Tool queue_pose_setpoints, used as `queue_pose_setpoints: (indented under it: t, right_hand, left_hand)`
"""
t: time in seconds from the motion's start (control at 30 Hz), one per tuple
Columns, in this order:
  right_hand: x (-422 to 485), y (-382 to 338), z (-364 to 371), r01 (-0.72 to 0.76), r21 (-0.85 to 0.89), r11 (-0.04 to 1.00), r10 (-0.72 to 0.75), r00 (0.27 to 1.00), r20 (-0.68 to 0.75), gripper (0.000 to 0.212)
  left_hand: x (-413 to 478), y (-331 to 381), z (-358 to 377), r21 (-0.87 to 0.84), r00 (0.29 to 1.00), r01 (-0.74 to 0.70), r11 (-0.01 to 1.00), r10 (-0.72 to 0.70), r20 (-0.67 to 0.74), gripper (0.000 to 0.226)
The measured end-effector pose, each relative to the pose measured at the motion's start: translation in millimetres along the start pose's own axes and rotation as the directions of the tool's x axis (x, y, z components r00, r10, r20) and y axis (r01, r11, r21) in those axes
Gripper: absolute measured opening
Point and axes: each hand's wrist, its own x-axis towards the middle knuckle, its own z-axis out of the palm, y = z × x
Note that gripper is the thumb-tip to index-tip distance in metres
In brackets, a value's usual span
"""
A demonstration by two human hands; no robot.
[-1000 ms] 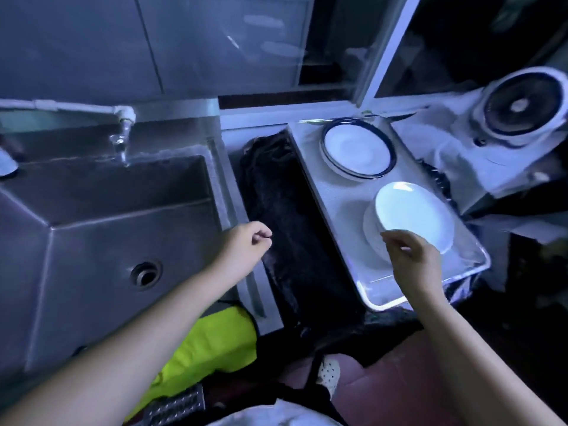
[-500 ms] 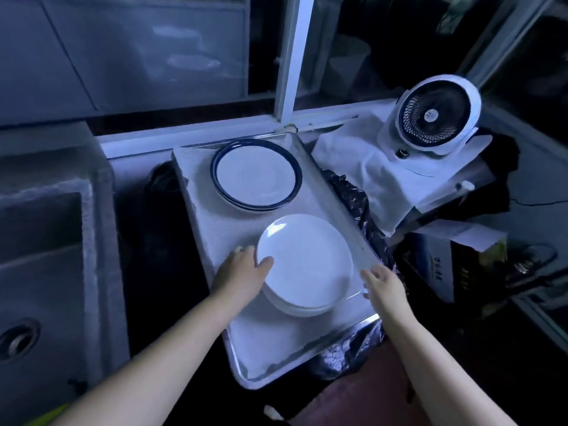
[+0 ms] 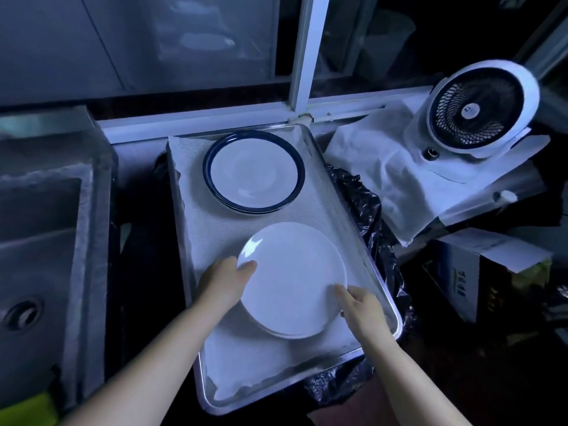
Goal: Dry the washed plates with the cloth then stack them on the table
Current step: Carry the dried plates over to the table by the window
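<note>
A stack of plain white plates sits at the near end of a metal tray lined with a white cloth. My left hand grips the top plate's left rim, thumb on its upper face. My right hand grips the right rim, fingers over the edge. A second stack, white plates with dark blue rims, lies at the tray's far end.
A steel sink with a drain lies left of the tray. A white fan stands on a white cloth at the right, with a cardboard box below it. Black plastic bulges under the tray's right side.
The view swung right from the sink to the tray. Both hands moved in onto the top white plate, the left from near the sink edge, and now grip its rims.
</note>
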Motion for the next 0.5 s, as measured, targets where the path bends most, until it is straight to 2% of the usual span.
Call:
queue_pose_setpoints:
  t: [0.13, 0.23, 0.33, 0.4, 0.47, 0.5]
  right_hand:
    - [4, 4, 3, 0.038, -0.003, 0.999, -0.038, 0.997, -0.062, 0.047]
    - [3, 2, 8, 0.005, 0.049, 0.999, -0.001, 0.996, -0.092, 0.047]
    - [0, 1, 13, -0.049, 0.122, 0.991, 0.066, 0.988, -0.137, 0.047]
    - [0, 1, 15, -0.103, 0.193, 0.976, 0.131, 0.981, -0.140, 0.038]
    - [-2, -2, 17, -0.147, 0.268, 0.952, 0.184, 0.976, -0.115, 0.018]
    - [-3, -3, 17, -0.167, 0.300, 0.939, 0.206, 0.973, -0.103, 0.018]
  left_hand:
    - [7, -1, 1, -0.043, 0.999, 0.031, 0.999, -0.030, 0.020, 0.041]
    - [11, 1, 1, -0.099, 0.996, 0.068, 0.993, -0.061, 0.069, 0.039]
    - [14, 4, -1, -0.175, 0.989, 0.116, 0.978, -0.099, 0.106, 0.048]
    - [15, 6, -3, -0.175, 0.985, 0.142, 0.974, -0.122, 0.122, 0.051]
    - [18, 8, -6, -0.182, 0.977, 0.170, 0.968, -0.142, 0.158, 0.053]
    - [18, 9, -7, -0.193, 0.972, 0.186, 0.963, -0.151, 0.183, 0.056]
